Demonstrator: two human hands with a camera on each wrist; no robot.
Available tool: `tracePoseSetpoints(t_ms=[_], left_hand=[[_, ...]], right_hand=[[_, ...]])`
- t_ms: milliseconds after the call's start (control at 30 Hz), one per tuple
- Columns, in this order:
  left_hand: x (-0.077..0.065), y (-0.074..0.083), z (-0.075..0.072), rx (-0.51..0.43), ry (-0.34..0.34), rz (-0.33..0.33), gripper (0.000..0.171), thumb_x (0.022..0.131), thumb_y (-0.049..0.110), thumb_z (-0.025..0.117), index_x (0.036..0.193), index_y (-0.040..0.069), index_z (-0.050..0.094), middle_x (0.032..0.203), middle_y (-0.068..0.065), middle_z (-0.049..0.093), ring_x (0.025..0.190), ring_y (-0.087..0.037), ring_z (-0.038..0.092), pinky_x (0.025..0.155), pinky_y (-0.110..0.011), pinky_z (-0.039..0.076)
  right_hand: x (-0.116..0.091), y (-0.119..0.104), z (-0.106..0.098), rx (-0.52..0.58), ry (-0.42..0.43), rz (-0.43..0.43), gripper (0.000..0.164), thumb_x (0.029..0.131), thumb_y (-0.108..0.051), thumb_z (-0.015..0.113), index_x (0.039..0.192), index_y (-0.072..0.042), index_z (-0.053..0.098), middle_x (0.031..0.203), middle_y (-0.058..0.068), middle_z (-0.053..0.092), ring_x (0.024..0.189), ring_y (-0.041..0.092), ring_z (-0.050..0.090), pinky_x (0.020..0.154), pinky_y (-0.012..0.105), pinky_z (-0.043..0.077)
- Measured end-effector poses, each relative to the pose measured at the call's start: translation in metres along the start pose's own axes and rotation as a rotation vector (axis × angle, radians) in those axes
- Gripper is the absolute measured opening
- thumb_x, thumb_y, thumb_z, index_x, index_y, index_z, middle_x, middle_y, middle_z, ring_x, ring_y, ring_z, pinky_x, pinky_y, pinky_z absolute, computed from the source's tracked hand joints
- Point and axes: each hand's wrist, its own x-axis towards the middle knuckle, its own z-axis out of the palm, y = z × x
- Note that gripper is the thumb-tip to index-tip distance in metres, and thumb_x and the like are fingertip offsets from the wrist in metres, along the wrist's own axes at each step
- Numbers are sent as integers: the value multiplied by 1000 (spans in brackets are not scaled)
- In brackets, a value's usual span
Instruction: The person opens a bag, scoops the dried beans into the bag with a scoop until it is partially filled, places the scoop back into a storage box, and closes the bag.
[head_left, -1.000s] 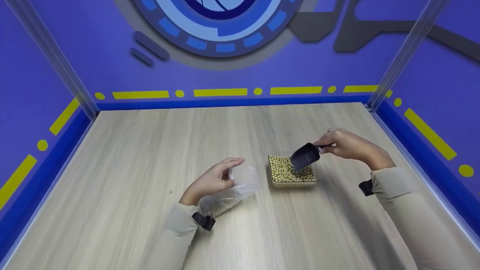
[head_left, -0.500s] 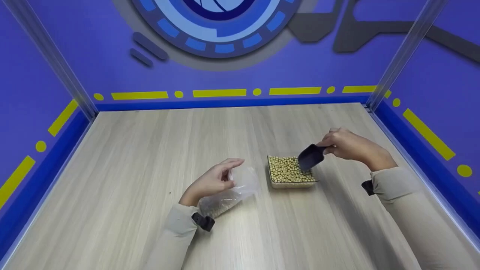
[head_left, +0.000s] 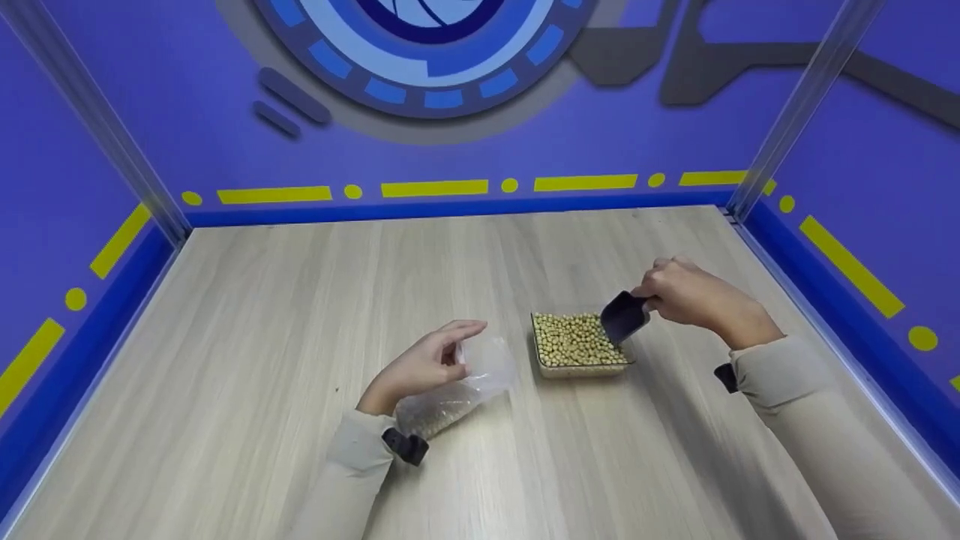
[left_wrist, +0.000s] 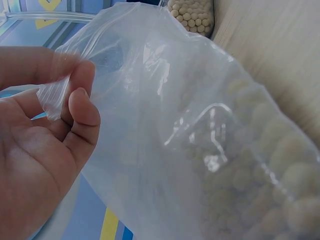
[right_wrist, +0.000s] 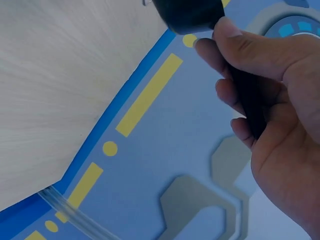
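My right hand grips the handle of a black scoop, thumb along it in the right wrist view. The scoop's lip dips at the right side of a clear square container, which is filled with round yellowish dried peas or beans. To the left, my left hand pinches the upper edge of a clear plastic bag between thumb and fingers. More of the same round beans lie in the bag's lower part, seen through the plastic in the left wrist view.
Everything stands on a pale wooden table. Blue panels with yellow dashes close it in at the back and both sides, with metal posts at the corners. One tiny dark speck lies left of the left hand.
The scoop has shifted right across the beans to the container's right side, and its bowl has turned more upright. My left hand keeps its pinch on the bag; the view has shifted slightly.
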Motion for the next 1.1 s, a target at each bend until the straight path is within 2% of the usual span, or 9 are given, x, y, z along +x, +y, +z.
tracePoseSetpoints(t_ms=[133, 333, 800, 1100], left_hand=[[0, -1, 0, -3, -4, -19, 63, 83, -8, 55, 144, 0, 40, 149, -13, 39, 77, -14, 40, 68, -22, 38], [-1, 1, 0, 9, -4, -12, 63, 84, -7, 55, 144, -1, 40, 149, -14, 40, 78, -13, 41, 68, -21, 38], [0, 2, 0, 26, -8, 4, 65, 82, -7, 56, 144, -1, 40, 149, -13, 40, 78, -11, 42, 70, -20, 40], [-2, 3, 0, 0, -11, 0, 64, 82, -6, 55, 144, -2, 39, 149, -15, 39, 76, -10, 42, 69, -19, 40]], right_hand=[[3, -10, -4, -36, -14, 34, 12, 74, 5, 73, 82, -4, 75, 71, 7, 65, 68, 23, 52, 68, 42, 44], [7, -21, -5, -57, -34, 84, 6, 74, 1, 74, 76, -5, 74, 69, 7, 64, 70, 25, 53, 71, 44, 44], [11, -19, 10, 27, -67, 130, 6, 76, 1, 73, 78, -4, 75, 70, 10, 65, 68, 25, 55, 67, 43, 46], [12, -20, 19, 106, -75, 148, 12, 79, 1, 71, 88, -3, 77, 76, 11, 68, 70, 26, 56, 64, 41, 47]])
